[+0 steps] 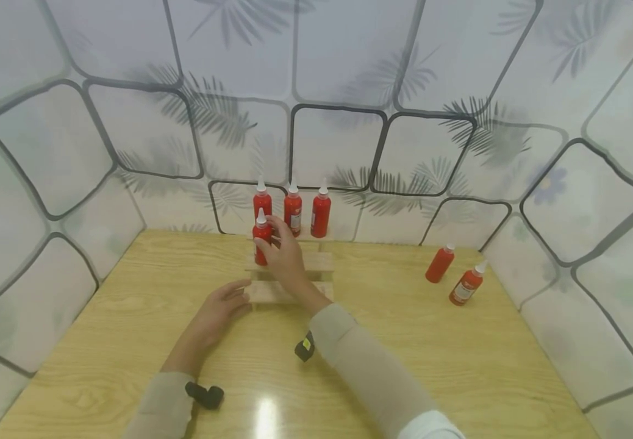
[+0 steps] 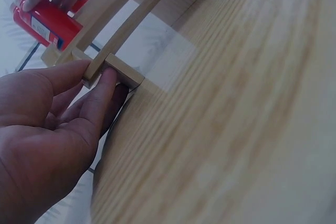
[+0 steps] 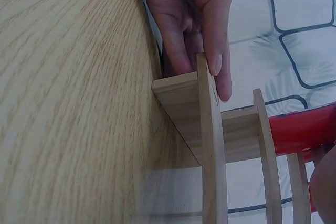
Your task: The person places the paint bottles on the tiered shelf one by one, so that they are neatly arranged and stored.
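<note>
A red squeeze bottle (image 1: 261,232) with a white pointed nozzle stands upright at the left end of the middle step of a small wooden stepped rack (image 1: 270,292). My right hand (image 1: 289,261) holds this bottle from the right, thumb in front and fingers behind. Three more red bottles (image 1: 321,214) line the top step, the left one partly hidden by the held bottle. Down at the lowest step, my left hand (image 2: 58,124) pinches the rack's left end, thumb above and fingers at its side. In the right wrist view the left hand (image 3: 191,19) shows at that corner.
Two red bottles stand apart on the right of the wooden table (image 1: 393,341): one with a short white cap (image 1: 439,264), the other with a pointed nozzle (image 1: 466,286). A patterned wall (image 1: 338,146) rises behind the rack. Black wrist cameras (image 1: 205,395) sit on both sleeves.
</note>
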Demonstrator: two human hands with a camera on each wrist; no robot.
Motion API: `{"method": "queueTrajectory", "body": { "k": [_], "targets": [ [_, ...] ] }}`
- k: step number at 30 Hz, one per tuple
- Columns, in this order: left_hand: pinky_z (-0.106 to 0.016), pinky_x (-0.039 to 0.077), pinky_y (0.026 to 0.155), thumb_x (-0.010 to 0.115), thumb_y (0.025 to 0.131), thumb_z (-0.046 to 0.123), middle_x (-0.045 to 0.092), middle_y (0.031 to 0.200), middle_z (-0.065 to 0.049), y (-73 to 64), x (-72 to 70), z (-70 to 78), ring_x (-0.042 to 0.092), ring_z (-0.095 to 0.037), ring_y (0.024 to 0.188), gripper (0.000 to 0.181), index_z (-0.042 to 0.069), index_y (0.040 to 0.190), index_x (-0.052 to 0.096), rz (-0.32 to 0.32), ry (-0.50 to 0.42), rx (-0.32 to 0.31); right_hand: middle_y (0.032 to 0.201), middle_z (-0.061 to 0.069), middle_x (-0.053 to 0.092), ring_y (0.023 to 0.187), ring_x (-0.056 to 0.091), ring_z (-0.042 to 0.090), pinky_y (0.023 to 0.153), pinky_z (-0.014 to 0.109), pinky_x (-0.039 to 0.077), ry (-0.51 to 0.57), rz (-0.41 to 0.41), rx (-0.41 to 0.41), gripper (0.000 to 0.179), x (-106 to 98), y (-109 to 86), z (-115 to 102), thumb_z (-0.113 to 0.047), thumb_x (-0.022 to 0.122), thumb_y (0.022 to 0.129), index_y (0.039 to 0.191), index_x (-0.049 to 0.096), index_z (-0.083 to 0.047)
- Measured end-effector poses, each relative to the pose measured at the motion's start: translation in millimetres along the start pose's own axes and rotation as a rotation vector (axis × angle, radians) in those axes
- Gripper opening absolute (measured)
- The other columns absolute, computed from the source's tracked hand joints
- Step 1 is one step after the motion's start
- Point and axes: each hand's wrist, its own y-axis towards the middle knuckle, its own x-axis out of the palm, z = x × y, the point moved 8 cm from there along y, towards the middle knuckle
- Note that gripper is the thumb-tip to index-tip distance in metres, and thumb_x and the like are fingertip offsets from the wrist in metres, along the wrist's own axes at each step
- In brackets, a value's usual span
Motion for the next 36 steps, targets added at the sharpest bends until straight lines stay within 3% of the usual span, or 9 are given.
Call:
{"method": "queueTrajectory", "body": {
  "k": [5,8,11,14,18,26,36],
  "targets": [
    [-0.029,0.053,0.105,0.059,0.102,0.016,0.029,0.16,-0.027,0.0,0.1,0.3,0.035,-0.041,0.146,0.053,0.005,0.151,0.042,-0.012,0.01,0.005,0.143,0.002,0.059,0.127,0.059,0.019,0.111,0.036,0.05,-0.044,-0.025,-0.018,0.057,-2,-2.2,2,-0.025,0.068,0.098,0.149,0.044,-0.021],
    [-0.029,0.053,0.105,0.059,0.102,0.017,0.029,0.16,-0.027,0.1,0.4,-0.1,0.036,-0.04,0.146,0.054,0.005,0.151,0.042,-0.017,0.005,0.004,0.146,0.0,0.057,0.13,0.056,0.019,0.111,0.042,0.05,-0.093,-0.032,0.015,0.061,-8,-6.1,6,-0.03,0.068,0.097,0.151,0.041,-0.025],
    [-0.029,0.053,0.104,0.06,0.102,0.017,0.033,0.159,-0.026,0.1,0.7,0.5,0.041,-0.039,0.143,0.054,0.006,0.152,0.042,-0.014,0.006,0.002,0.147,-0.001,0.055,0.133,0.053,0.022,0.111,0.047,0.049,-0.115,-0.026,0.064,0.063,-20,-12.6,8,-0.034,0.068,0.096,0.152,0.041,-0.028],
    [-0.028,0.054,0.104,0.059,0.101,0.015,0.039,0.156,-0.025,0.3,1.3,2.0,0.047,-0.036,0.139,0.054,0.005,0.151,0.042,-0.005,-0.01,0.002,0.146,0.004,0.055,0.135,0.051,0.025,0.114,0.047,0.047,-0.103,-0.009,0.036,0.063,-38,-19.5,4,-0.029,0.069,0.096,0.152,0.041,-0.024],
    [-0.029,0.053,0.105,0.057,0.102,0.011,0.041,0.154,-0.028,1.1,3.2,3.4,0.053,-0.031,0.133,0.054,0.001,0.152,0.039,-0.014,-0.049,0.009,0.144,0.013,0.055,0.135,0.051,0.027,0.118,0.045,0.042,-0.098,0.034,-0.055,0.061,-70,-29.3,-1,-0.021,0.069,0.096,0.15,0.043,-0.013],
    [-0.029,0.052,0.106,0.056,0.102,0.009,0.04,0.154,-0.029,0.5,2.7,4.7,0.055,-0.027,0.131,0.054,0.0,0.152,0.038,-0.018,-0.065,0.011,0.143,0.012,0.054,0.135,0.048,0.029,0.118,0.052,0.039,-0.195,0.14,-0.125,0.056,-147,-49.9,7,-0.024,0.065,0.099,0.148,0.045,-0.007],
    [-0.029,0.053,0.105,0.057,0.102,0.01,0.042,0.153,-0.027,1.9,2.3,3.2,0.056,-0.025,0.13,0.054,0.002,0.152,0.04,-0.012,-0.064,0.0,0.144,0.01,0.053,0.136,0.047,0.027,0.119,0.048,0.038,-0.279,0.319,-0.077,0.053,-252,-76.9,29,-0.021,0.067,0.098,0.146,0.048,-0.009]
  ]
}}
